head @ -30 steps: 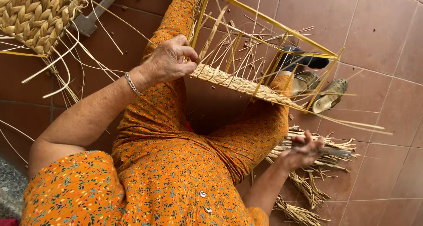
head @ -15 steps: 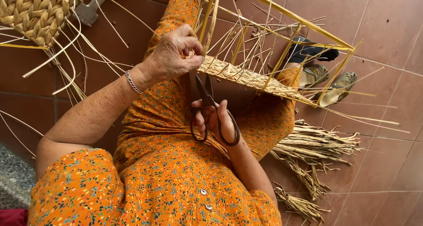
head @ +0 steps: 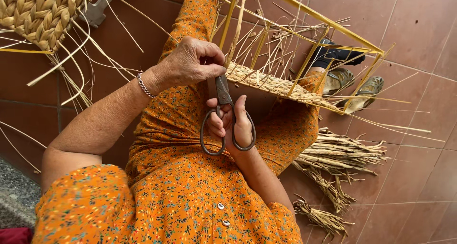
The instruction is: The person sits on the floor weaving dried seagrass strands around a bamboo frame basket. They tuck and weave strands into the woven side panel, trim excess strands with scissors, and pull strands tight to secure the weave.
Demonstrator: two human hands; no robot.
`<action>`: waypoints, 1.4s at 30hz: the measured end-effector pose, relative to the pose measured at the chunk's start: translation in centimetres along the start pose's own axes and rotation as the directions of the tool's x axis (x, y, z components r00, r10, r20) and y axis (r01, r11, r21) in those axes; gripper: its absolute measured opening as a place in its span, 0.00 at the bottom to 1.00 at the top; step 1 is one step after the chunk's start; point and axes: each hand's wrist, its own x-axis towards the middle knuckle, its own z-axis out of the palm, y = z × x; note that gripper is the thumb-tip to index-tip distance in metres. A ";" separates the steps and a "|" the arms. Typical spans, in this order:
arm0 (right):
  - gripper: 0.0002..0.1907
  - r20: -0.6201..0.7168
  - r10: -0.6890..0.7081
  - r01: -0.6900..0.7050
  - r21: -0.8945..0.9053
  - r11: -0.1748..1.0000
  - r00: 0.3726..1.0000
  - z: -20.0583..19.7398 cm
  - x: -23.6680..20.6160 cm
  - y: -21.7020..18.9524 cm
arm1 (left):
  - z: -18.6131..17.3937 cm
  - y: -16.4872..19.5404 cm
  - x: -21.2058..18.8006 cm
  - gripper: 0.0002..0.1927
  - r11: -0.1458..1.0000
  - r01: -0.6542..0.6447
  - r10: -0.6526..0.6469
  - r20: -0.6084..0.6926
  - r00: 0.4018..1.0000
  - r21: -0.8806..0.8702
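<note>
Braided pale straw mat (head: 35, 13) upper left on reddish tile floor (head: 419, 177), loose strands trailing off it. Left hand (head: 190, 63), silver chain bracelet (head: 144, 86) at wrist, fingers curled tight, pinching straw strand at near edge of half-woven straw basket panel (head: 281, 84) resting on lap. Dark metal scissors (head: 224, 120) just below, tips up, touching left hand; blades look closed. Right hand (head: 233, 125) fingers threaded through both loops, gripping. Bundles of dry straw (head: 340, 153) on floor at right.
</note>
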 end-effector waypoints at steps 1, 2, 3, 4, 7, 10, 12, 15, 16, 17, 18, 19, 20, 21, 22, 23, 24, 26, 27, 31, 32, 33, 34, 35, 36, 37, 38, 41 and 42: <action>0.43 -0.002 -0.025 0.025 -0.013 1.000 1.000 0.0 0.1 0.1 | 0.0 -0.1 0.0 0.07 1.000 -0.010 0.010 0.001 1.000 0.000; 0.42 0.000 -0.025 0.025 -0.001 1.000 1.000 0.0 0.1 0.2 | 0.0 -0.2 0.0 0.07 1.000 0.000 0.000 0.012 1.000 -0.007; 0.42 0.004 -0.024 0.024 0.011 1.000 1.000 0.0 0.2 0.3 | 0.0 -0.3 0.0 0.07 1.000 0.011 -0.010 0.023 1.000 -0.012; 0.41 0.005 -0.023 0.023 0.024 0.999 1.000 -0.1 0.2 0.5 | 0.0 -0.3 0.1 0.06 1.000 0.022 -0.021 0.036 0.999 -0.019; 0.39 0.016 -0.050 0.049 0.045 0.998 0.999 -0.4 0.1 0.9 | 0.0 -0.3 0.3 0.07 0.998 -0.011 0.012 0.025 1.000 -0.057; 0.37 0.010 -0.081 0.081 0.014 0.997 0.997 -1.0 0.2 1.0 | -0.5 0.2 0.6 0.06 0.955 0.020 -0.011 0.032 0.999 -0.295; 0.39 0.024 -0.034 0.038 -0.167 0.985 0.999 -1.5 -0.2 0.9 | -1.0 0.8 0.4 0.05 0.941 -0.010 -0.003 -0.037 0.999 -0.338; 0.42 0.100 -0.093 0.132 -0.520 0.844 0.991 -2.8 -2.4 -0.7 | -2.4 2.4 -1.2 0.02 0.874 0.032 -0.112 -0.136 0.984 -0.485; 0.43 0.143 -0.127 0.189 -0.632 0.751 0.982 -3.4 -3.6 -1.6 | -3.0 3.2 -2.3 0.03 0.893 0.003 -0.107 -0.207 0.973 -0.449; 0.44 0.065 -0.214 0.195 -0.711 0.676 0.975 -4.2 -5.1 -2.5 | -3.4 4.0 -3.6 0.04 0.911 -0.022 -0.100 -0.273 0.957 -0.412; 0.46 -0.012 -0.305 0.181 -0.782 0.597 0.952 -5.0 -6.9 -3.2 | -3.5 5.0 -5.1 0.05 0.891 -0.088 -0.070 -0.327 0.942 -0.444; 0.44 0.088 -0.407 0.333 -0.741 0.583 0.909 -6.0 -9.0 -3.8 | -3.0 6.0 -6.7 0.06 0.878 -0.130 -0.056 -0.369 0.928 -0.461; 0.42 0.182 -0.512 0.480 -0.688 0.544 0.839 -7.2 -11.2 -4.5 | -2.5 7.0 -8.2 0.07 0.863 -0.174 -0.042 -0.410 0.911 -0.474; 0.38 0.051 -0.648 0.490 -0.700 0.519 0.760 -8.5 -13.1 -4.4 | -1.4 8.0 -9.7 0.09 0.854 -0.226 0.022 -0.402 0.915 -0.468; 0.34 -0.079 -0.759 0.495 -0.713 0.496 0.646 -10.0 -14.6 -4.1 | -0.4 9.0 -11.3 0.12 0.841 -0.278 0.086 -0.393 0.916 -0.464; 0.29 -0.221 -0.827 0.445 -0.755 0.481 0.518 -12.0 -15.7 -4.2 | 0.7 9.7 -12.5 0.16 0.811 -0.354 0.206 -0.339 0.918 -0.466; 0.25 -0.349 -0.864 0.386 -0.788 0.480 0.362 -14.1 -16.5 -4.1 | 1.4 9.4 -12.6 0.17 0.841 -0.317 0.264 -0.180 0.948 -0.438; 0.21 -0.478 -0.871 0.294 -0.822 0.488 0.109 -18.2 -17.9 -3.0 | 4.3 8.3 -12.2 0.16 0.920 -0.166 0.209 0.086 0.974 -0.356; 0.19 -0.500 -0.865 0.266 -0.830 0.490 0.036 -20.2 -18.2 -2.5 | 6.5 7.6 -11.8 0.15 0.958 -0.037 0.092 0.179 0.979 -0.286; 0.16 -0.569 -0.819 -0.033 -0.820 0.572 -0.068 -24.8 -19.9 0.2 | 15.2 3.1 -9.0 0.10 0.984 0.138 -0.084 0.395 0.915 -0.110; 0.16 -0.600 -0.796 -0.147 -0.784 0.604 -0.072 -25.3 -20.0 1.0 | 16.8 2.0 -8.7 0.10 0.963 0.264 -0.206 0.477 0.854 -0.057; 0.19 -0.641 -0.762 -0.112 -0.754 0.648 -0.089 -25.4 -19.9 1.8 | 18.1 1.2 -8.4 0.10 0.947 0.311 -0.232 0.505 0.831 -0.077; 0.22 -0.680 -0.726 -0.076 -0.722 0.688 -0.105 -25.5 -19.9 2.4 | 19.4 0.5 -8.2 0.10 0.929 0.358 -0.256 0.533 0.806 -0.095; 0.27 -0.703 -0.698 -0.227 -0.663 0.713 -0.140 -25.5 -20.0 3.0 | 20.3 0.0 -8.1 0.11 0.906 0.408 -0.284 0.559 0.779 -0.109; 0.31 -0.720 -0.671 -0.373 -0.581 0.723 -0.177 -25.5 -20.0 3.5 | 21.0 -0.5 -8.1 0.11 0.894 0.434 -0.298 0.574 0.762 -0.111; 0.32 -0.730 -0.664 -0.365 -0.581 0.728 -0.163 -25.7 -20.2 3.9 | 21.7 -0.8 -8.0 0.11 0.881 0.459 -0.313 0.588 0.746 -0.113; 0.32 -0.740 -0.658 -0.355 -0.582 0.732 -0.143 -25.9 -20.2 4.1 | 22.3 -1.1 -7.9 0.11 0.868 0.485 -0.330 0.598 0.730 -0.112; 0.29 -0.750 -0.659 -0.537 -0.531 0.656 -0.064 -26.7 -21.0 3.9 | 23.7 -1.6 -7.6 0.10 0.863 0.500 -0.364 0.599 0.713 -0.070; 0.24 -0.693 -0.718 -0.583 -0.560 0.589 -0.059 -27.1 -21.5 3.7 | 24.0 -1.7 -7.7 0.09 0.841 0.534 -0.382 0.607 0.697 -0.083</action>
